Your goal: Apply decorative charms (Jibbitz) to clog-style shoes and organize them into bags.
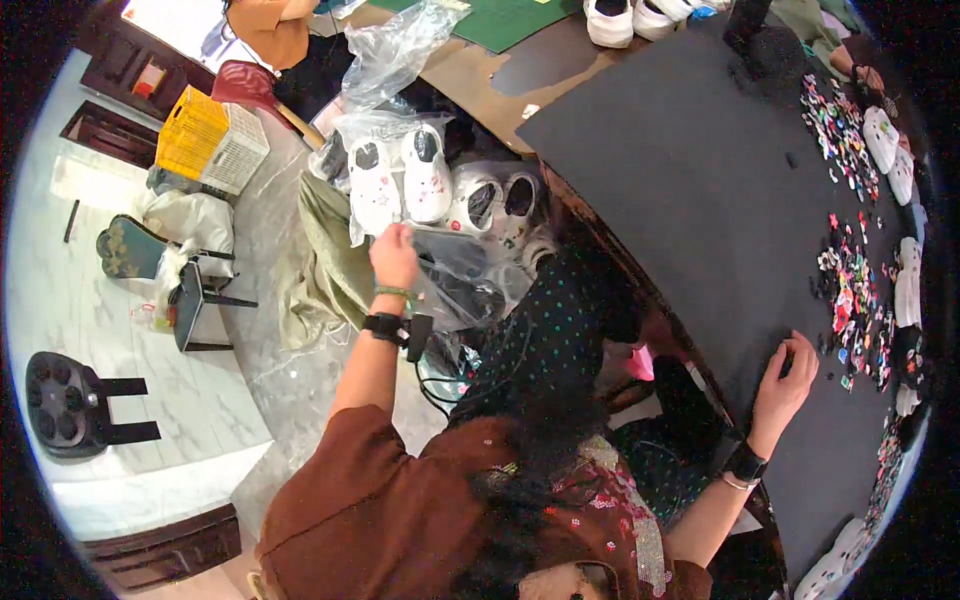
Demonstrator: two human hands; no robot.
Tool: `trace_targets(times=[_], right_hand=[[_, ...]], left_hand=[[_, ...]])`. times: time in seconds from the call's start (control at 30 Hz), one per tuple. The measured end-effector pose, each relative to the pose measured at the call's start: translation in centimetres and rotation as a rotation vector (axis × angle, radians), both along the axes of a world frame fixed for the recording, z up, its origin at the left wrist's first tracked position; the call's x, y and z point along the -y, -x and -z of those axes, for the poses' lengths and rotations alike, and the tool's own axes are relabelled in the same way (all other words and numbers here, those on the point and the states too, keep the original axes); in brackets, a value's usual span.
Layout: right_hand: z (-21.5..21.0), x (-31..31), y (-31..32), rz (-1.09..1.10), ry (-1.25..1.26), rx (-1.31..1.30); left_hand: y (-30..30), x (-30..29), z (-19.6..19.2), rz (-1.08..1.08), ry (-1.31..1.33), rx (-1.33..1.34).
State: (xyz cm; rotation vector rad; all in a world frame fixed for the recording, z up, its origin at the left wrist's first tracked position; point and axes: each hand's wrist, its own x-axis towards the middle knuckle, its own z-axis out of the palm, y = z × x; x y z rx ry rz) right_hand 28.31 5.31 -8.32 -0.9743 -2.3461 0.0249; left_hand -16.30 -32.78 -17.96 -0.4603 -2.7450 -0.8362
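Ahead and to the left, my left hand (395, 257) is closed at the toe end of a white clog (375, 195) with small red and pink decorations. Its thumb and fingertips are partly hidden, so the exact grip is hard to see. Beside that clog lies its matching clog (428, 180), both resting on clear plastic bags. Another pair of white clogs (474, 205) sits just to their right. My right hand (785, 385) lies on the dark grey table mat (690, 190), fingers loosely bent and somewhat apart, holding nothing. Colourful small shoe charms (855, 285) are scattered close to it.
More white clogs (880, 140) line the table's far right edge, and others (610, 22) stand at the back. On the floor at left are a yellow crate (190, 130), a chair (195, 300) and an olive cloth (330, 260). Another person (270, 30) is at the top left.
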Motion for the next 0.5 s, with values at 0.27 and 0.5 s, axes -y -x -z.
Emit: trace_targets(times=[0.27, 0.5], right_hand=[[0.2, -0.4, 0.4, -0.018, -0.011, 0.0], [0.7, -1.0, -0.2, -0.019, -0.062, 0.02]], left_hand=[[3.3, 0.6, -14.7, 0.043, -0.336, -0.298], [-0.3, -12.8, -32.2, 0.455, 0.178, -1.154]])
